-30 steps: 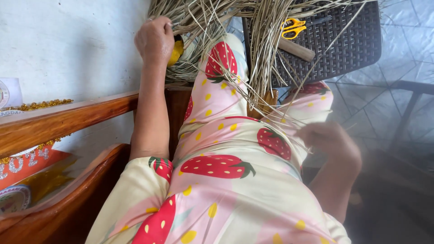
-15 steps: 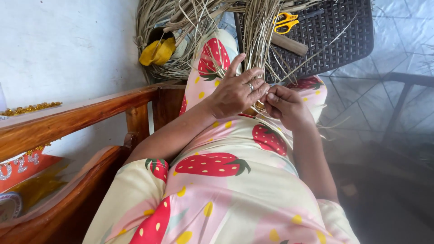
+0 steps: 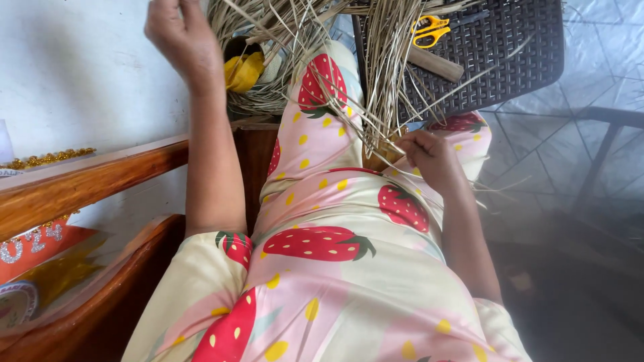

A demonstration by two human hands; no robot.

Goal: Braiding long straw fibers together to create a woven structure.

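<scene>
The left hand (image 3: 180,39) is raised by the white wall (image 3: 74,74), fingers curled loosely; its grip is unclear. The right hand (image 3: 433,159) pinches dried straw strands (image 3: 389,74) at the knee, beside a dark plastic stool (image 3: 510,47).

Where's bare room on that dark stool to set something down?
Free: the stool's right part, beyond the scissors and stick. Crowded: its left edge under the straw, near the right hand.

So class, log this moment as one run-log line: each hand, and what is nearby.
left hand: raised, closed, by straw pile | right hand: gripping straw strands on lap | nearby: yellow scissors on dark woven stool
</scene>
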